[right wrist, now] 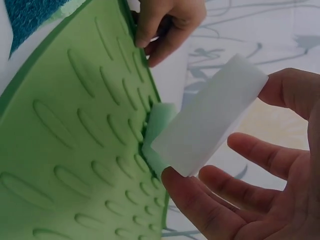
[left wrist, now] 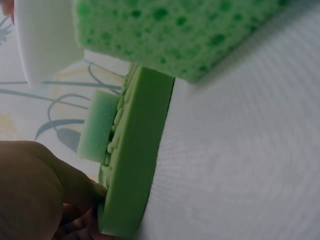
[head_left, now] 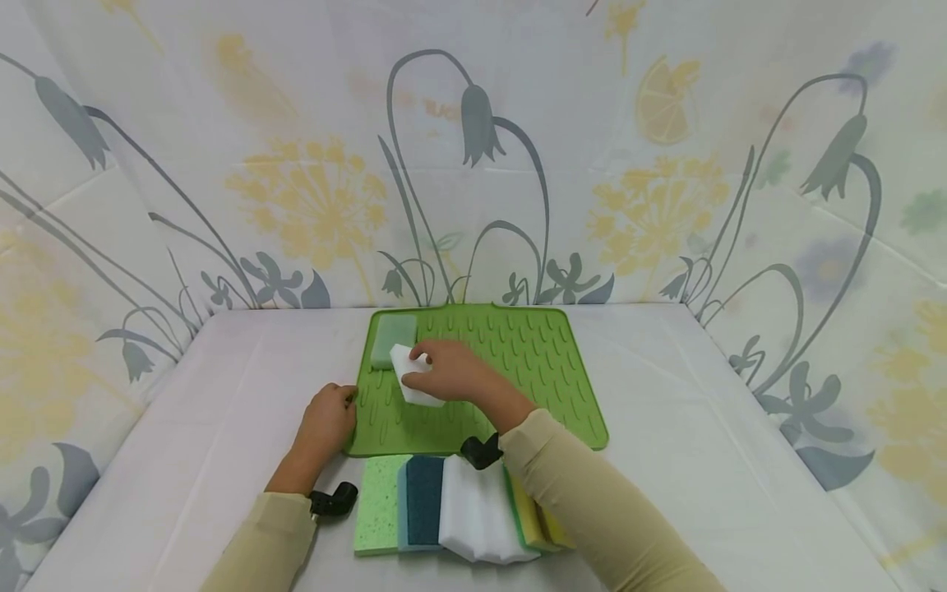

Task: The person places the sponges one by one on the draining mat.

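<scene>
The right hand (head_left: 455, 374) pinches a white sponge block (head_left: 414, 382) between thumb and fingertips, tilted above the green ribbed mat (head_left: 518, 362). In the right wrist view the white block (right wrist: 210, 117) is held at its two ends by the hand (right wrist: 250, 190). A pale green sponge (head_left: 394, 339) lies on the mat's far left corner, partly behind the white block. The left hand (head_left: 328, 423) holds the mat's left edge; in the left wrist view the left hand (left wrist: 35, 190) has its fingertips against the mat's rim (left wrist: 132, 165).
In front of the mat stands a row of sponges: a speckled green one (head_left: 381, 506), a dark blue one (head_left: 425, 501), white ones (head_left: 477, 510) and yellow-green ones (head_left: 528, 514), the last partly under the right sleeve. A flower-patterned cloth (head_left: 473, 205) hangs behind the white table surface (head_left: 688, 460).
</scene>
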{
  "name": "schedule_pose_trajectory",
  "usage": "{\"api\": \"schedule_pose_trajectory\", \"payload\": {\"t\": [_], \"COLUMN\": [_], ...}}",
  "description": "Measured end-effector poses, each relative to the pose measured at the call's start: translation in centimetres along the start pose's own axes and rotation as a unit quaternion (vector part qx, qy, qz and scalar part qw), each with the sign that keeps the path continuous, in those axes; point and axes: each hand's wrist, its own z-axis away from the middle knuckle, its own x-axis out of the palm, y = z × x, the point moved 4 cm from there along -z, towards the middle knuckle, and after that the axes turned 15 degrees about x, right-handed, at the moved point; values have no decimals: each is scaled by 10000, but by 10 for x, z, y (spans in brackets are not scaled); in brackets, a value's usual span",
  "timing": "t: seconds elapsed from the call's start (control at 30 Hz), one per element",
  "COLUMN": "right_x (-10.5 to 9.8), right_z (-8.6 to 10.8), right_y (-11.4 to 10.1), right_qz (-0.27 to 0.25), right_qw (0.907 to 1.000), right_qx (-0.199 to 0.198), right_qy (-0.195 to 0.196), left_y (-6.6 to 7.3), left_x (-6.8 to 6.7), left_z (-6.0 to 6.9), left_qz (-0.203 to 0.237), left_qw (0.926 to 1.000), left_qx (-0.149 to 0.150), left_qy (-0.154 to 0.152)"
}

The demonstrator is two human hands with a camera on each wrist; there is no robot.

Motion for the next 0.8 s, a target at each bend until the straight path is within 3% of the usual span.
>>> {"api": "schedule_pose_trajectory", "payload": {"t": [0.8], "right_x": [37], "right_z": [-19], "right_y": [-23], "right_qz": [735], "right_qw": [9964], "right_qx": [325], "right_qy": [-267], "left_y": [-2], "left_x": [1], "left_z": [0], "left_qz": [145], "left_qw": [9998], "left_qx": [-104], "left_qy": [-102]}}
